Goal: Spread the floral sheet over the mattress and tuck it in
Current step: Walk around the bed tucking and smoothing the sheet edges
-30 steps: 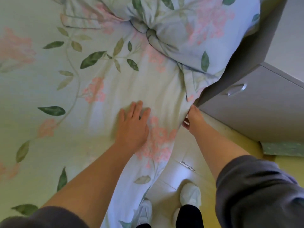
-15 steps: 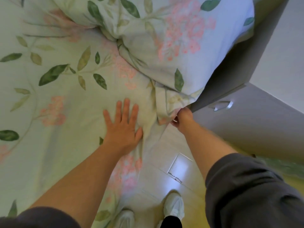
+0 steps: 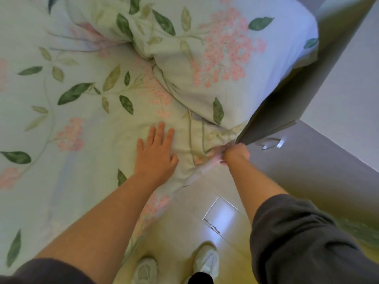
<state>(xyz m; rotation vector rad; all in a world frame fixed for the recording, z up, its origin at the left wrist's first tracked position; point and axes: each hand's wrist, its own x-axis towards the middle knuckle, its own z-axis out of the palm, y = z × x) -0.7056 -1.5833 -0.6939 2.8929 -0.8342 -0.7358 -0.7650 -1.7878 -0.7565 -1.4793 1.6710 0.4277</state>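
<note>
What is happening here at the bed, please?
A person is making a bed. The left hand presses flat on the floral sheet, while the right hand grips bunched sheet fabric at the bed's edge, beside a grey cabinet. A matching pillow lies just beyond. This side of the sheet hangs loose, not yet tucked.

Floral sheet (image 3: 61, 181) and matching pillow (image 3: 235, 83) cover the bed (image 3: 158, 203).
</note>
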